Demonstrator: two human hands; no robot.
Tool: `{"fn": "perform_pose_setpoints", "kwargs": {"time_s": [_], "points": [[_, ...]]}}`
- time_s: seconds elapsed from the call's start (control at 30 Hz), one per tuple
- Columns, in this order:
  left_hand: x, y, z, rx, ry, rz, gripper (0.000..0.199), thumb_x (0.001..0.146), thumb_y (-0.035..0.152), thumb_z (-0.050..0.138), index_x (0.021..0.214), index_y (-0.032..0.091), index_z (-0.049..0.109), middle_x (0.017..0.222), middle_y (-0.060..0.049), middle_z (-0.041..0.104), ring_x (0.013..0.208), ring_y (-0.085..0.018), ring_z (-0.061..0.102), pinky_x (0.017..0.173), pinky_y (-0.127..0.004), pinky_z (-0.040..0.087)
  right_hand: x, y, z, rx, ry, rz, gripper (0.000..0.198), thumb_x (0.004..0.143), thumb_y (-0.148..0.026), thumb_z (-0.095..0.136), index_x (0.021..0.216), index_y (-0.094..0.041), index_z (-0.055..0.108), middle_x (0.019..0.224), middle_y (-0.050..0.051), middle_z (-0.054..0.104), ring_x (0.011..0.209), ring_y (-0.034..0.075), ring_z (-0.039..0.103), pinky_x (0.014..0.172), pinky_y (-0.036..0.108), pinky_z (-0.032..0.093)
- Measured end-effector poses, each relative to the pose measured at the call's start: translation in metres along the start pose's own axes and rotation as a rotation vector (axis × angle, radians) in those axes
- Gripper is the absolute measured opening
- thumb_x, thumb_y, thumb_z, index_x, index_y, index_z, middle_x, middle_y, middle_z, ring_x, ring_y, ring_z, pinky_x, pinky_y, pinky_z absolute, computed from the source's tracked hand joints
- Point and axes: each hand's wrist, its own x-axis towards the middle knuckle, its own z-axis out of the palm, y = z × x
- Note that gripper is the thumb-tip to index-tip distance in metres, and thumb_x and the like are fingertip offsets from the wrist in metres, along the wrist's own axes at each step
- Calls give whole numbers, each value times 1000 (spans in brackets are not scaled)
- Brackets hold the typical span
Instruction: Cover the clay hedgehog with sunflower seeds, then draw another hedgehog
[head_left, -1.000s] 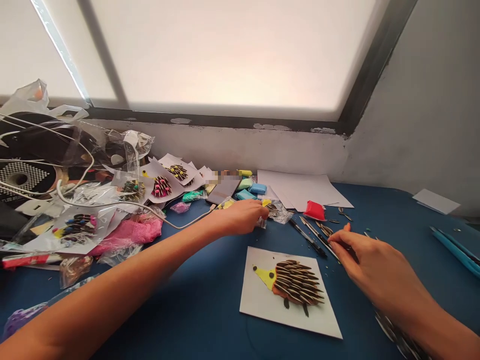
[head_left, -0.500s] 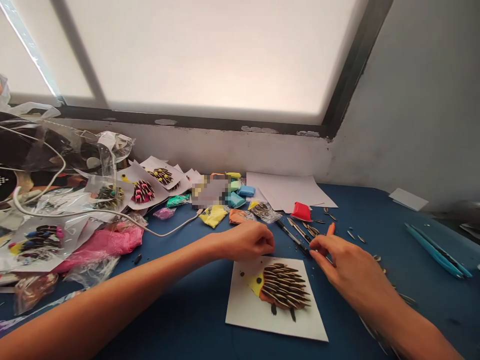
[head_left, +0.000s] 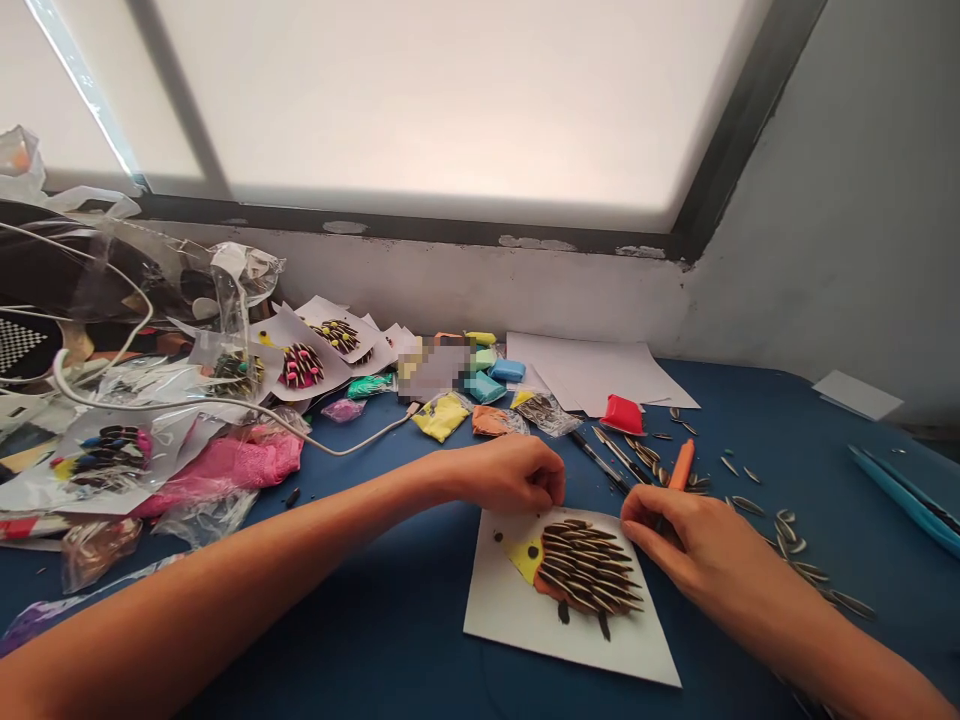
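Note:
A white card point(head_left: 510, 615) lies in front of me with a hedgehog point(head_left: 589, 570) on it. Its yellow clay face has dark dots, its back is covered with striped sunflower seeds, and two dark feet stick out below. My left hand point(head_left: 517, 472) is closed at the card's top edge, fingertips turned down; what they hold, if anything, is hidden. My right hand point(head_left: 697, 535) is at the card's right edge, fingers curled and thumb near the fingertips. An orange stick-shaped thing point(head_left: 682, 466) shows above its fingers; whether they grip it is hidden.
Loose sunflower seeds point(head_left: 787, 530) lie right, near blue tweezers point(head_left: 900, 500). Pens point(head_left: 600, 462), a red clay packet point(head_left: 622, 413) and white paper point(head_left: 592, 365) lie behind. Finished hedgehog cards point(head_left: 300, 365), plastic wrap and a white cable point(head_left: 352, 452) crowd the left.
The view has shifted slightly, so the scene sits further right. My right hand has come a little closer to the card, and more of the orange thing shows. My left hand stays at the card's edge.

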Motion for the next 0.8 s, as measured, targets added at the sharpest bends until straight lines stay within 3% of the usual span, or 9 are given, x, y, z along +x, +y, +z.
{"fn": "perform_pose_setpoints", "kwargs": {"time_s": [0.4, 0.6, 0.8], "points": [[-3, -3, -8, 2, -110, 13, 10, 83, 16, 61, 89, 15, 69, 78, 1, 64, 69, -10, 56, 56, -20, 40, -2, -3, 2, 10, -53, 16, 33, 92, -43, 39, 74, -27, 61, 68, 1, 68, 58, 18, 58, 56, 30, 40], [-3, -3, -8, -21, -106, -2, 7, 83, 16, 62, 85, 15, 68, 75, 2, 64, 67, -10, 55, 58, -20, 40, -1, -5, 2, 25, -72, 11, 34, 92, -43, 36, 75, -26, 60, 73, 2, 70, 64, 18, 62, 62, 29, 44], [-4, -3, -7, -4, -97, 3, 8, 83, 14, 61, 85, 14, 68, 78, 1, 65, 68, -10, 56, 58, -20, 40, 0, -2, 3, 29, -80, 24, 35, 93, -44, 35, 74, -26, 58, 69, 2, 67, 59, 17, 57, 57, 30, 40]]}}
